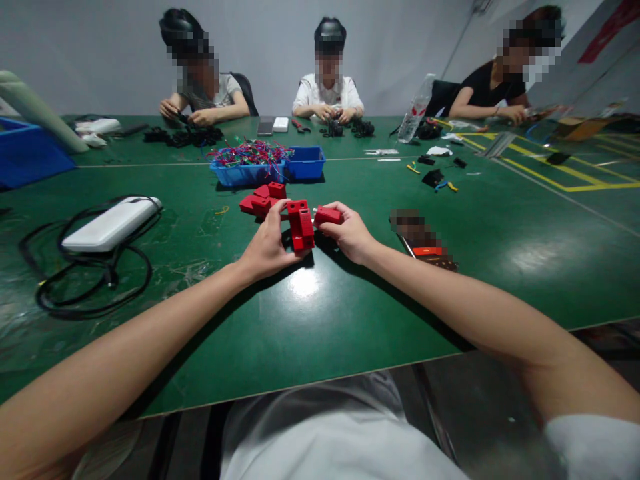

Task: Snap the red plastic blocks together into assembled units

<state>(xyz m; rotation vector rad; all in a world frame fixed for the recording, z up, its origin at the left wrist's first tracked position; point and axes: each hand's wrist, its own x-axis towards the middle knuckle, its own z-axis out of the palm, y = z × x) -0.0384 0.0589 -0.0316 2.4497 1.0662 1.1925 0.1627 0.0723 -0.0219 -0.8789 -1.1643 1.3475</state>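
My left hand (267, 247) is closed around several red plastic blocks (301, 227), stacked upright between thumb and fingers. Small dark openings show in their faces. Close on its right, my right hand (353, 233) pinches a single red block (329, 215) by its sides. A small pale tip sticks out of that block's left end, toward the stack. Whether the tip touches the stack I cannot tell. Just behind my left hand lies a loose pile of similar red blocks (260, 200) on the green table (280, 333).
Behind the pile stand a blue bin (245, 175) of coloured wires and another blue bin (306, 164). To the left lies a white power bank (113, 223) with a black cable (145, 280); to the right, a phone (425, 247). Three people work across the table near a plastic bottle (416, 110).
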